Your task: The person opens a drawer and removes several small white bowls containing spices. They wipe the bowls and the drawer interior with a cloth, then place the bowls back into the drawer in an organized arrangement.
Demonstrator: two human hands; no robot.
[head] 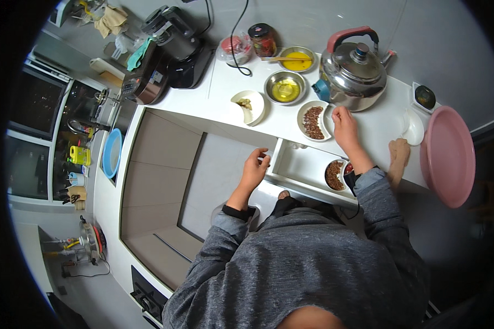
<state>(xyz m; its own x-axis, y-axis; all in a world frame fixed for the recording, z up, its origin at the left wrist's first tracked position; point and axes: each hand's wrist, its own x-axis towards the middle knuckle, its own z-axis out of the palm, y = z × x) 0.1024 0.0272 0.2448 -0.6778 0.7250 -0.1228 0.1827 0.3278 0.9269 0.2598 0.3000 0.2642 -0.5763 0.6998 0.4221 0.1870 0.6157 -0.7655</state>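
My right hand [346,126] is over the white counter [288,119], fingers curled, just right of a white crescent-shaped dish [299,122] of reddish-brown nuts or seeds [313,123]. Whether its fingertips hold something small cannot be told. Lower down, my left hand [255,167] hovers by the left corner of a pulled-out white drawer [300,162], its fingers loosely bent and holding nothing. Inside the drawer sits another crescent dish with brown crumbly food [335,174]; red bits [348,168] lie beside it, partly hidden by my right sleeve.
Behind stand a steel kettle [354,78], two steel bowls of yellow liquid [286,91], one with chopsticks [273,59], and a crescent dish [258,111]. Another person's hand [399,151] is near a white dish [414,128] and pink basin [448,156]. Appliances [181,53] stand left.
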